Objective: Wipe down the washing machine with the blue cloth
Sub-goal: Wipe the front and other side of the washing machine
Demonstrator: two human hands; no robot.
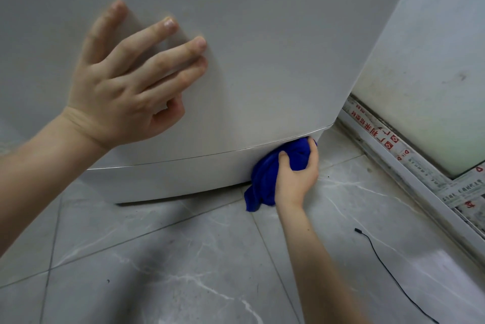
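The white washing machine (262, 48) fills the upper part of the view, its front panel and base strip facing me. My left hand (126, 82) lies flat on the front panel with fingers straight and spread. My right hand (295, 176) grips the bunched blue cloth (265, 176) and holds it against the machine's lower right corner, at the base strip just above the floor. A loose end of the cloth hangs down to the tiles.
Grey marbled floor tiles (196, 258) lie below the machine. A sliding-door track (409, 166) with printed protective tape runs along the right, beside a white wall (433, 48). A thin black cable (388, 271) lies on the floor at the lower right.
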